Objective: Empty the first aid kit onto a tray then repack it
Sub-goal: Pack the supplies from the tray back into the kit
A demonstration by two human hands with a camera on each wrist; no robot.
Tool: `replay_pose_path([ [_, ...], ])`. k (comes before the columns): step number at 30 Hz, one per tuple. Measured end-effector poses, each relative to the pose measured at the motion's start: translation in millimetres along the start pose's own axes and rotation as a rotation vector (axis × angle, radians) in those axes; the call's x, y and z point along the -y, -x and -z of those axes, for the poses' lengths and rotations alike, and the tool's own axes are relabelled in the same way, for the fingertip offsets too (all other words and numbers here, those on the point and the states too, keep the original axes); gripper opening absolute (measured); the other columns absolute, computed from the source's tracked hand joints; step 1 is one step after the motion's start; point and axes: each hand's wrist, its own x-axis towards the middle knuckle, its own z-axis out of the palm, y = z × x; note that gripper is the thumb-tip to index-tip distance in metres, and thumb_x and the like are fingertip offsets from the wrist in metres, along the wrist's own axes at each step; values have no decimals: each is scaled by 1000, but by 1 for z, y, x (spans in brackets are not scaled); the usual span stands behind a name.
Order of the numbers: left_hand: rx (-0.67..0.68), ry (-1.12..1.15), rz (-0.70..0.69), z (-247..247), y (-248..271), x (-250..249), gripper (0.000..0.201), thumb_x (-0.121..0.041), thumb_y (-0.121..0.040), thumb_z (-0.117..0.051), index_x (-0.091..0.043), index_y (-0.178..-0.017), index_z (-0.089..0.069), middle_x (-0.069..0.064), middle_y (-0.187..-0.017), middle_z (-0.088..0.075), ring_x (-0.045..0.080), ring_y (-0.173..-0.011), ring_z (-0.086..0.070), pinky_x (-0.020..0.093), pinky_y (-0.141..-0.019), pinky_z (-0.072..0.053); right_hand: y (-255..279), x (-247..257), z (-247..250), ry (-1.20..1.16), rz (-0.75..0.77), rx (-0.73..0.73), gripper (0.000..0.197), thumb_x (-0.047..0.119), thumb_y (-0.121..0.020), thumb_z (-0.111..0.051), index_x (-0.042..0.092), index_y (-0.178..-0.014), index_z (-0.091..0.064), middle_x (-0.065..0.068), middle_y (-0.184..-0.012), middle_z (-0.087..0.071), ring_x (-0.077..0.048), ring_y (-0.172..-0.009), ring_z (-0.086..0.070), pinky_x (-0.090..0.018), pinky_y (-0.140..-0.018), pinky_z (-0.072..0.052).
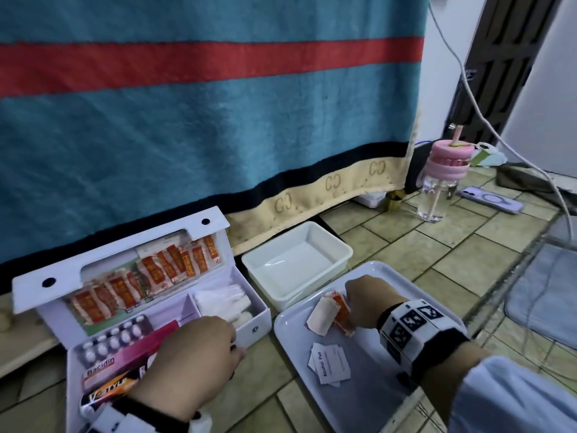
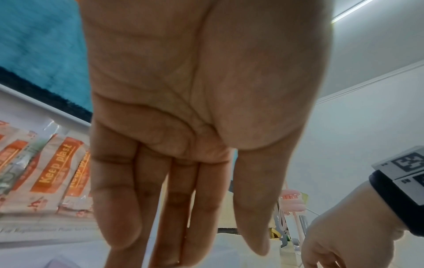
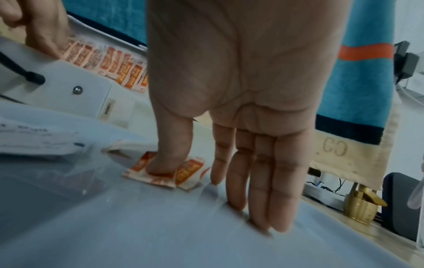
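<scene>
The white first aid kit (image 1: 256, 331) stands open at the left, its raised lid lined with orange plaster strips (image 1: 150, 276). Inside lie white cotton (image 1: 224, 301), a pill blister (image 1: 109, 342), a pink Bacidin box (image 1: 125, 360) and a dark tube (image 1: 109, 389). My left hand (image 1: 199, 348) hovers over the kit's front with straight, empty fingers (image 2: 121, 208). On the pale tray (image 1: 374, 389) my right hand (image 1: 368, 301) lies flat, its thumb pressing on orange plasters (image 3: 190, 170) and its fingers (image 3: 259, 190) touching the tray (image 3: 137, 226). Alcohol pads (image 1: 331, 362) lie nearer me.
An empty white tub (image 1: 296, 260) sits behind the tray, against a hanging blue and red towel (image 1: 203, 104). A clear bottle with a pink lid (image 1: 440, 182), a phone (image 1: 490, 200) and a cable (image 1: 499, 135) are at the back right on the tiled top.
</scene>
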Motion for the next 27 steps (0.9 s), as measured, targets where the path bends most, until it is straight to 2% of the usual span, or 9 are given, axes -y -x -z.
replay_pose_path([
  [3, -6, 0, 4, 0, 1, -1, 35, -50, -88, -48, -18, -73, -51, 3, -73, -48, 18, -74, -51, 29, -70, -46, -1, 4, 4, 28, 1, 43, 12, 23, -81, -61, 13, -78, -55, -4, -85, -63, -22, -81, -58, -27, -67, -43],
  [6, -13, -1, 2, -1, 2, -1, 34, -50, -88, -48, -19, -80, -59, 1, -79, -53, 18, -75, -52, 29, -71, -47, -4, 5, 7, 46, -36, 73, 30, 22, -79, -63, 17, -60, -40, 1, -62, -44, -20, -73, -52, -27, -65, -42],
  [11, -23, 31, 2, -4, 1, 3, 36, -51, -88, -48, -19, -88, -63, -1, -89, -61, 17, -85, -60, 29, -74, -50, -2, 1, 12, 77, -21, 97, 22, 21, -83, -62, 14, -65, -50, 2, -63, -47, -20, -76, -54, -26, -68, -42],
  [13, -19, 31, 1, -4, 1, 4, 36, -52, -88, -47, -19, -88, -63, -1, -88, -61, 17, -85, -60, 30, -74, -50, -3, -3, 11, 49, -38, 97, 29, 22, -84, -60, 16, -61, -44, 0, -68, -53, -20, -77, -57, -25, -69, -42],
  [16, -25, 8, -4, -3, 2, 2, 35, -51, -89, -46, -19, -85, -61, -1, -87, -58, 17, -86, -60, 29, -72, -48, -5, -10, 12, -34, -81, 94, 34, 29, -85, -60, 17, -59, -41, 1, -61, -46, -15, -59, -47, -26, -67, -42],
  [18, -32, -3, -5, -2, 2, 1, 36, -51, -89, -45, -18, -77, -54, -1, -84, -55, 18, -82, -57, 29, -70, -45, 1, -14, 19, -72, -96, 128, 31, 34, -88, -56, 8, -71, -57, -6, -72, -57, -15, -57, -43, -24, -63, -40],
  [21, -27, 3, 2, 0, 4, 0, 41, -52, -89, -45, -18, -68, -41, 0, -75, -46, 19, -79, -53, 30, -68, -42, 6, -29, 31, -245, -130, 171, 28, 22, -82, -64, 1, -100, -71, -7, -87, -69, -14, -64, -56, -19, -54, -48],
  [25, -45, 7, -10, 1, 6, -1, 37, -54, -89, -45, -19, -75, -43, -1, -76, -44, 18, -90, -60, 30, -72, -45, 4, -52, 40, -471, -167, 43, 6, 17, -71, -72, 11, -69, -73, -3, -70, -73, -10, -56, -60, -23, -60, -53],
  [27, -43, 10, -26, 0, 6, -1, 35, -54, -89, -45, -21, -77, -46, -5, -81, -44, 17, -91, -60, 31, -71, -45, 4, -55, 46, -567, -111, 10, 8, 16, -70, -75, 18, -64, -70, -1, -69, -74, -10, -61, -64, -24, -65, -54],
])
